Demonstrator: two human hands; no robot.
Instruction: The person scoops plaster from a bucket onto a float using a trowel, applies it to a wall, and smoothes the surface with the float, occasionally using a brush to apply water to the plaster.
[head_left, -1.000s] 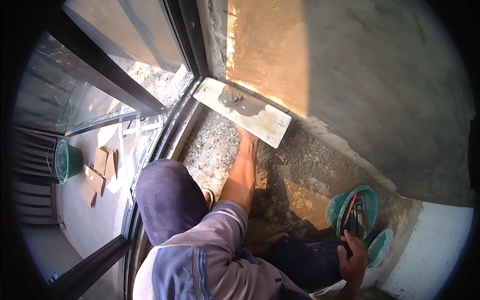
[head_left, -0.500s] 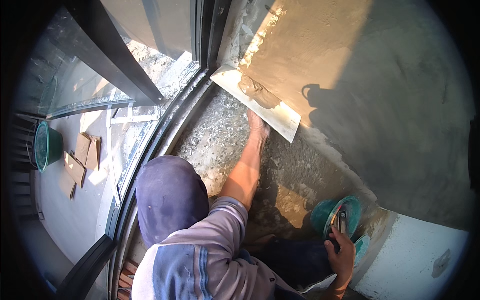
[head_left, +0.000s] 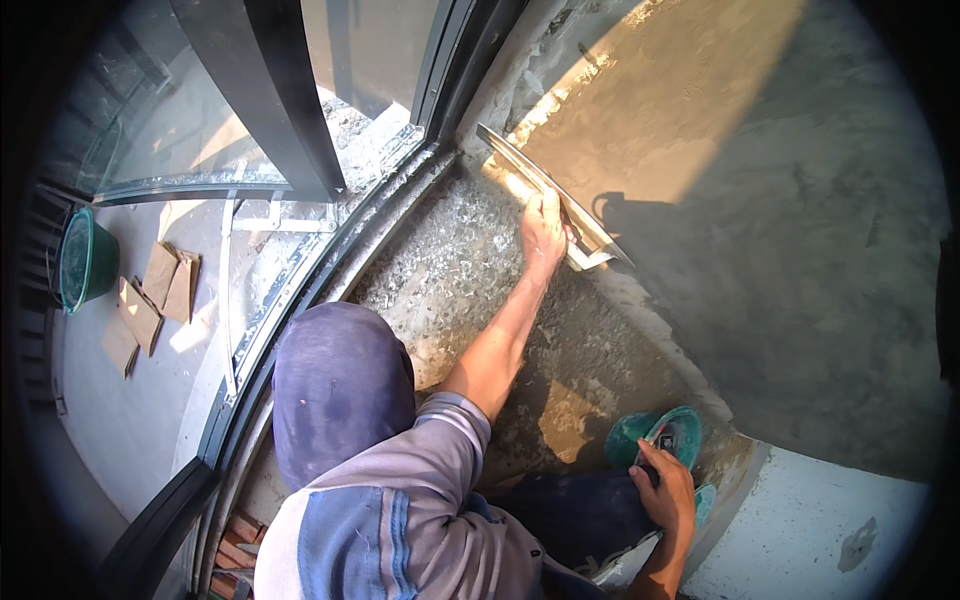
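Observation:
A flat metal plastering trowel [head_left: 591, 229] is gripped by its handle in my left hand [head_left: 544, 232], fingers closed round it. Its blade is nearly edge-on, along the lower part of the plastered wall [head_left: 720, 190]. Whether the whole blade touches the wall, I cannot tell. My right hand [head_left: 668, 490] lies by my dark-trousered right knee, thumb and fingers apart, with nothing visible in it. Just beyond its fingertips stands a green bowl [head_left: 625, 436] with a small black object [head_left: 666, 441] inside. A rounded purple-blue shape [head_left: 345, 385], apparently my left knee, rises beside my left sleeve.
A dark door-frame track [head_left: 390, 215] curves along the left of the rough floor strip [head_left: 440, 240]. Past it are a green bucket [head_left: 88, 260] and flattened brown cardboard [head_left: 160, 275]. A white panel [head_left: 800, 530] lies lower right; reddish bricks [head_left: 238, 540] sit lower left.
My left hand has tilted the trowel from showing its broad, plaster-loaded face to nearly edge-on at the wall. The plaster lump is out of sight. The view has turned slightly.

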